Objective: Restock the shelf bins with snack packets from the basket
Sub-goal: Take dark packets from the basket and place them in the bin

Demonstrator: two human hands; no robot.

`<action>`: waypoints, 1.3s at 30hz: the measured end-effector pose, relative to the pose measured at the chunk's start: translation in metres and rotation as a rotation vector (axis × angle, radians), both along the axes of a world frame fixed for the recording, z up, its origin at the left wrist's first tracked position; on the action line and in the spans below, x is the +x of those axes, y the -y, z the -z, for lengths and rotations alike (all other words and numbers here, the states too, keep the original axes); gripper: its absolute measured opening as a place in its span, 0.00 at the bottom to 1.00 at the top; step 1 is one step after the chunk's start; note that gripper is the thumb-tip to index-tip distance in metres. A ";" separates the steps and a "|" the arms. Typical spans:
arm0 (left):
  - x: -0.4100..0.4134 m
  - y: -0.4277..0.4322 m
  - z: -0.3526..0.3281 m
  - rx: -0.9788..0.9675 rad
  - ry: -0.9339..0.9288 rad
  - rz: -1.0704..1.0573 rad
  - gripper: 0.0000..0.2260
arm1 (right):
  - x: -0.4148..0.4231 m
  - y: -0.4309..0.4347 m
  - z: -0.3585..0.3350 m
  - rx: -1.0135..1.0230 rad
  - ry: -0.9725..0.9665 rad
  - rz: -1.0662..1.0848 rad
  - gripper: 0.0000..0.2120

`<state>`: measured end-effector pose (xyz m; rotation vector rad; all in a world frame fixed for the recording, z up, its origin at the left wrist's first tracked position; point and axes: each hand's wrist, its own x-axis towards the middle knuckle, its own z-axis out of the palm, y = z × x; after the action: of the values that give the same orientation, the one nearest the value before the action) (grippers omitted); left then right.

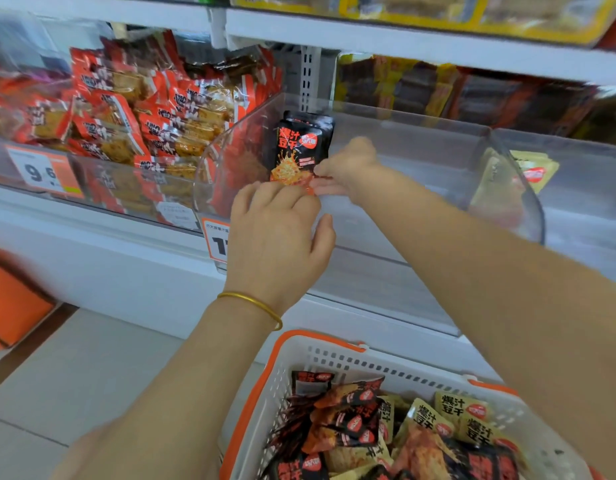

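Glossy black packets (pixel 301 147) (upright, clear bin (pixel 413 133)) pinched by left hand (pixel 275 230) and right hand (pixel 348 164).

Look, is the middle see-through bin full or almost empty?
Almost empty: the middle bin holds only black packets standing upright; the rest is bare.

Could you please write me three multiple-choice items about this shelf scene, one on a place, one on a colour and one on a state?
1. Where is the black packet?
A on the floor
B in the clear bin
C on the top shelf

2. What colour is the rim of the basket?
A orange
B green
C blue

3. How does the black packet stand?
A lying flat
B upright
C crumpled

Answers:
1 B: the left hand and the right hand hold it inside the bin.
2 A: an orange band edges the white basket.
3 B: its print faces out, top edge up.
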<state>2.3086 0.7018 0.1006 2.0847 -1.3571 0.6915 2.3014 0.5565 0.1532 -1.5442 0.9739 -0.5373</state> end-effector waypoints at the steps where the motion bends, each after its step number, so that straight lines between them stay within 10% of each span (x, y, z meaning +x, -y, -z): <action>1: -0.006 -0.004 -0.001 -0.040 0.024 0.001 0.14 | -0.019 -0.009 -0.006 -0.036 0.063 -0.010 0.14; 6: -0.056 -0.025 0.007 -0.145 -0.029 0.069 0.10 | -0.170 -0.073 -0.002 -0.266 0.207 -0.190 0.16; 11: -0.100 -0.026 0.052 0.184 -0.046 0.268 0.11 | -0.259 -0.064 0.095 0.023 -0.542 -0.496 0.04; 18: -0.126 -0.010 0.092 0.547 -0.164 0.367 0.18 | -0.281 -0.060 0.236 -0.315 -1.154 -0.681 0.16; 22: -0.125 -0.004 0.096 0.577 -0.167 0.351 0.09 | -0.274 -0.068 0.257 -0.469 -1.175 -0.774 0.29; 31: -0.126 -0.003 0.105 0.649 -0.291 0.397 0.09 | -0.278 -0.047 0.233 0.034 -0.546 -0.499 0.10; 39: -0.135 -0.005 0.095 0.792 -0.880 0.492 0.17 | -0.275 -0.040 0.149 -0.129 -0.263 -0.423 0.07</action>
<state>2.1738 0.7070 0.0061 1.9942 -1.5777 -1.0121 2.0269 0.5970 0.0041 -1.9071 0.7829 -0.1002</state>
